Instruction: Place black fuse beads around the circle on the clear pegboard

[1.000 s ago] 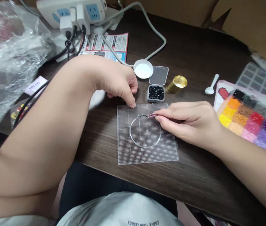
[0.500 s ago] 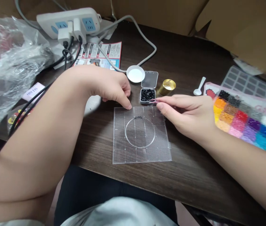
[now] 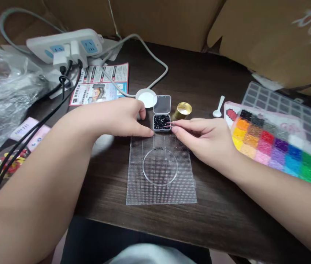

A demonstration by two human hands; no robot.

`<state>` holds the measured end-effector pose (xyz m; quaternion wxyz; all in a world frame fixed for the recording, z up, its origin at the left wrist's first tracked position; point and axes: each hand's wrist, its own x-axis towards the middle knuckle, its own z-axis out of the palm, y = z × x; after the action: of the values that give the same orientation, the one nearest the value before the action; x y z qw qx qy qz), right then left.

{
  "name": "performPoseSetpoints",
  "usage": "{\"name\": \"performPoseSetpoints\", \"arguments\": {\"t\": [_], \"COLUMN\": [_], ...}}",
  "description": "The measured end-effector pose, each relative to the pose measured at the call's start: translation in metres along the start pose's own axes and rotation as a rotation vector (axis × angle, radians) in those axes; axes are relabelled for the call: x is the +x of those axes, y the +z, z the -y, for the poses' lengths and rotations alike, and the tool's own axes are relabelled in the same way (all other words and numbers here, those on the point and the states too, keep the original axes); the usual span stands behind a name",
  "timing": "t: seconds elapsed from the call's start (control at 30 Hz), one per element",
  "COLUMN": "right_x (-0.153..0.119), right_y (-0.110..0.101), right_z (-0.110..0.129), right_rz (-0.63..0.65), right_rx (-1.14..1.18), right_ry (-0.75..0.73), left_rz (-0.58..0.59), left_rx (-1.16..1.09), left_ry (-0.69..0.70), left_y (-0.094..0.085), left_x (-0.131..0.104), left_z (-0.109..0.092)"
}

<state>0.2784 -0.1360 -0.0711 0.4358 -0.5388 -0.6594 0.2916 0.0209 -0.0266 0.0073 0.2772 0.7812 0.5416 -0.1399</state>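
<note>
Pink tweezers (image 3: 168,125) are pinched between the thumb and fingers of my right hand (image 3: 203,135), their tips in a small clear box (image 3: 162,129) of black beads (image 3: 161,120). My left hand (image 3: 129,117) is beside that box, thumb stretched along the far edge of a clear pegboard (image 3: 141,194). Its fingers curl apart from the thumb, and I see nothing in them. On the pegboard a pale circle outline (image 3: 143,172) shows, with a short row of black beads (image 3: 159,149) at its far side. Whether the tweezers grip a bead is too small to tell.
Behind the box stand a white round dish (image 3: 146,97) and a gold tin (image 3: 183,110). To the right lie a white spoon (image 3: 219,107) and a divided tray of coloured beads (image 3: 267,137). A power strip (image 3: 64,46), black cables (image 3: 48,115) and plastic wrap (image 3: 4,99) occupy the left.
The camera view has shifted, so the table appears lower and further left. The tweezers' tips now reach further into the bead box. My left thumb is closer to the box.
</note>
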Motion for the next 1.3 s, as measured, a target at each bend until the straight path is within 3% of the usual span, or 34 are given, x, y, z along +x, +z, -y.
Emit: {"name": "performPoseSetpoints", "arguments": {"t": [0.23, 0.4, 0.57, 0.77, 1.03, 1.13, 1.3], "right_x": [-0.001, -0.003, -0.010, -0.013, -0.012, -0.009, -0.004], "right_y": [-0.004, -0.003, -0.004, -0.010, -0.006, -0.002, 0.001], "right_z": [0.001, 0.005, 0.013, 0.014, 0.013, 0.011, 0.007], "right_rz": [0.007, -0.017, -0.029, 0.058, -0.055, -0.076, -0.022], "right_rx": [-0.083, -0.106, -0.115, -0.135, -0.192, -0.141, -0.137], "right_ry": [-0.031, -0.039, -0.102, -0.139, -0.038, -0.025, -0.001], "left_rz": [-0.117, -0.182, -0.128, -0.085, -0.031, -0.066, 0.012], "left_rx": [0.104, 0.119, 0.108, 0.164, 0.174, 0.104, -0.102], "left_ry": [-0.030, -0.014, 0.024, 0.008, -0.013, 0.073, 0.033], "left_y": [0.001, 0.007, 0.015, 0.017, 0.020, 0.020, 0.017], "left_x": [-0.012, -0.016, -0.006, -0.004, -0.003, -0.004, -0.007], "left_z": [-0.010, 0.000, 0.009, -0.001, 0.000, 0.001, -0.004]}}
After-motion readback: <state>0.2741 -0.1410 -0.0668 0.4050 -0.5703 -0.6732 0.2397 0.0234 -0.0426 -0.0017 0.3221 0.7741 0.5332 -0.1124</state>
